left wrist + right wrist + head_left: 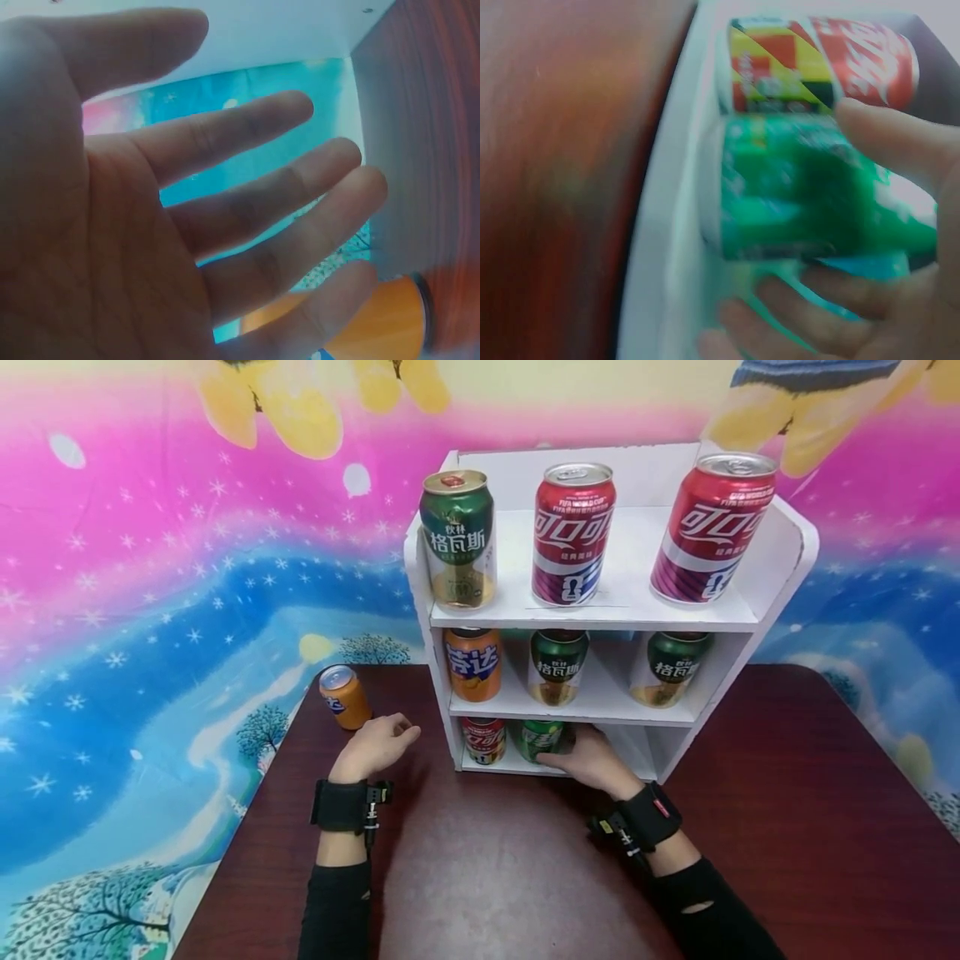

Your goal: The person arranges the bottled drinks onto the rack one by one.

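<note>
My right hand point(588, 758) is at the bottom shelf, its thumb on one side of a green soda can point(540, 739) and its fingers on the other, holding it. In the right wrist view the green can point(802, 191) looks blurred and lies right beside a red cola can point(825, 64). My left hand point(378, 743) hovers over the table with its fingers extended and nothing in its palm point(127, 240). Close beyond it stands an orange soda can point(347, 697), partly behind the fingers in the left wrist view.
A white three-tier shelf point(570, 717) stands on the dark wood table point(510, 860). Two red cola cans and a green-and-white can point(459, 539) are on top. An orange can point(474, 667) and two green-and-white cans fill the middle. A patterned cloth point(187, 568) hangs behind.
</note>
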`<state>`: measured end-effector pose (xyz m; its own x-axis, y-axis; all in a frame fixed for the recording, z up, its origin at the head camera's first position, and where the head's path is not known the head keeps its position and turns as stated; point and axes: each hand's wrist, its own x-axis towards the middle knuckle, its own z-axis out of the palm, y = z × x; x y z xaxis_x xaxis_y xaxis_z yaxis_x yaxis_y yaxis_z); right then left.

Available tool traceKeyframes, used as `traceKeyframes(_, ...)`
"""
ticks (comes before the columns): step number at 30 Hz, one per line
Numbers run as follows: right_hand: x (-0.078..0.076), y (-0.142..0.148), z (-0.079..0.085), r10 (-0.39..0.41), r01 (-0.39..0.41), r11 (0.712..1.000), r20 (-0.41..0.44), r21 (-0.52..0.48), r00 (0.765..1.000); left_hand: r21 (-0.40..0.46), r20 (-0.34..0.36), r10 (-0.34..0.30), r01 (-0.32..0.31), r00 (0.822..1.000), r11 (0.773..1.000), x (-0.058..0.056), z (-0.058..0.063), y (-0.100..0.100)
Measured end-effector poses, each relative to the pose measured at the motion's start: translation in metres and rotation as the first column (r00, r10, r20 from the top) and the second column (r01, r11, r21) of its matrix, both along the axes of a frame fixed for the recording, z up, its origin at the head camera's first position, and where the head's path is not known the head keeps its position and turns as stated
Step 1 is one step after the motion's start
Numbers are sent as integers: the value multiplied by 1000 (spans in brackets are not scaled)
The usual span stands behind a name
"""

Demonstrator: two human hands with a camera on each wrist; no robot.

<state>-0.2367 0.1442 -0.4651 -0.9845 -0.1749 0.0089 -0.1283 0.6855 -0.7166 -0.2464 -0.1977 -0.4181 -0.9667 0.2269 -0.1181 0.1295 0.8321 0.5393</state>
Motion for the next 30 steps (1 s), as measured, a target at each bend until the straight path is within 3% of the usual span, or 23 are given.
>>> traceKeyframes(4, 8, 13, 11, 59, -60, 995, 17, 76, 998, -17, 12, 40, -40, 999, 999, -2, -3, -10)
traceKeyframes(7, 15, 26, 18, 63, -66, 994, 32, 86, 997, -35, 10, 122, -122, 992, 992, -2, -5, -18)
traceKeyframes(12, 27, 43, 21, 84, -85, 991, 11, 108, 996, -35, 7, 301, -301, 954, 953, 1, -3, -37)
traceKeyframes(17, 42, 58, 18, 111, -110, 987, 2, 114, 994, -19, 7, 388, -388, 922, 922, 3, -3, -51)
traceKeyframes(21, 55, 71, 14, 126, -128, 986, 27, 107, 992, 2, 3, 453, -453, 891, 891, -1, -10, -54)
traceKeyframes(26, 71, 89, 10, 147, -151, 984, 50, 95, 988, 159, -4, 516, -509, 857, 846, -9, -21, -53)
traceKeyframes(30, 81, 100, 9, 172, -176, 979, 48, 104, 984, 310, -40, 520, -485, 853, 818, -20, -27, -62)
